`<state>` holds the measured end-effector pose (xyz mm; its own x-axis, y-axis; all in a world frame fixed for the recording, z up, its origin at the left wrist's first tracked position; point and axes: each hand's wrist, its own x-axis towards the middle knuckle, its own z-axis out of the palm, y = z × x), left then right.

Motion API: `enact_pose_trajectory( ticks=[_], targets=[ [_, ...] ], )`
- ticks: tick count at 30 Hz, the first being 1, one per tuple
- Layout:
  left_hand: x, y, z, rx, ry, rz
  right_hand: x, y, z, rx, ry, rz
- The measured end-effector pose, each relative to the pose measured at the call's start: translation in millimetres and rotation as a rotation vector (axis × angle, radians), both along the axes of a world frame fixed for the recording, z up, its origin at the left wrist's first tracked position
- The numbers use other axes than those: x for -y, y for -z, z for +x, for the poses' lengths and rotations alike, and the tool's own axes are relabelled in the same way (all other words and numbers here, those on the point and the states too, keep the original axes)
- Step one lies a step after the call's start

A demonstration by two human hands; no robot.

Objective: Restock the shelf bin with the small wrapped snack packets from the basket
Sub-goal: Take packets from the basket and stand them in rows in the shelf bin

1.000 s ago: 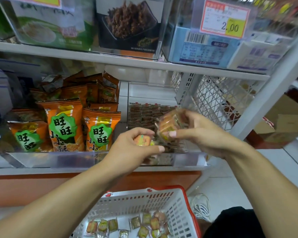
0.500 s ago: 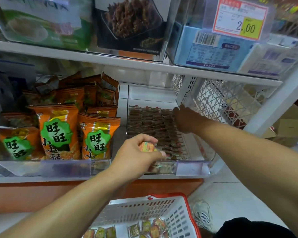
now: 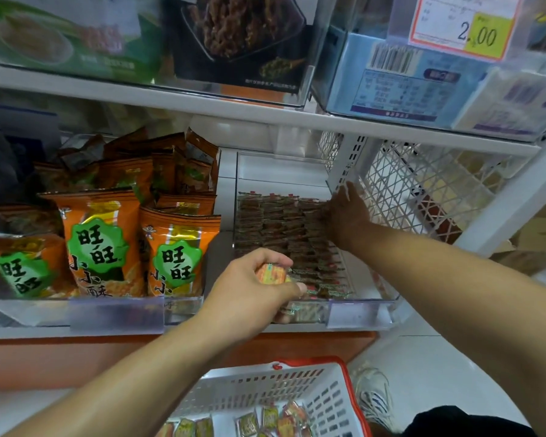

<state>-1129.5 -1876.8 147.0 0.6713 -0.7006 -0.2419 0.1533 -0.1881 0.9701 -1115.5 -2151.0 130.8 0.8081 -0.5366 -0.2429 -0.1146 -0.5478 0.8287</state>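
Orange rice-cracker bags fill the left half of the shelf, standing upright behind a clear front lip and playing no part in the job. Just right of them the left hand hovers at the near edge of the clear shelf bin, fingers and thumb curled round one small wrapped snack packet, as it did a second ago. What has changed lies further right: the right hand, which a second ago held a clutch of packets near the bin's front, now reaches deep to the far right corner, lying against the far end of the rows of packets. How its fingers lie I cannot tell; they are in shadow and turned away. That suggests its load is being set down or tidied at the back.

Overhead, the upper shelf keeps the reach low, and the white lattice side panel hems the right arm in. Below, the white basket with red rim holds more packets, so restocking is unfinished.
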Motion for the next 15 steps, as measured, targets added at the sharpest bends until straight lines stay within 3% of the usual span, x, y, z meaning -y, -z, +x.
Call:
enact_pose_trajectory(
  ticks=[3, 6, 8, 10, 13, 15],
  targets=[
    [2, -3, 1, -0.115, -0.023, -0.034, -2, -8, 0, 0.021, -0.057, 0.038],
    [7, -12, 1, -0.360, -0.069, -0.122, -15, -26, -7, 0.121, -0.054, 0.124],
    [6, -17, 0, -0.365, -0.087, -0.173, -35, -41, -13, 0.245, -0.066, 0.234],
    [2, -20, -2, -0.339, -0.095, -0.231, -60, -62, -25, 0.434, -0.079, 0.456],
    [-7, -24, -6, -0.308, -0.084, -0.332, -101, -89, -58, 0.764, 0.005, 0.992],
    [-14, -23, -7, -0.215, -0.076, -0.367, -125, -97, -82, 0.807, 0.061, 1.335]
  ],
)
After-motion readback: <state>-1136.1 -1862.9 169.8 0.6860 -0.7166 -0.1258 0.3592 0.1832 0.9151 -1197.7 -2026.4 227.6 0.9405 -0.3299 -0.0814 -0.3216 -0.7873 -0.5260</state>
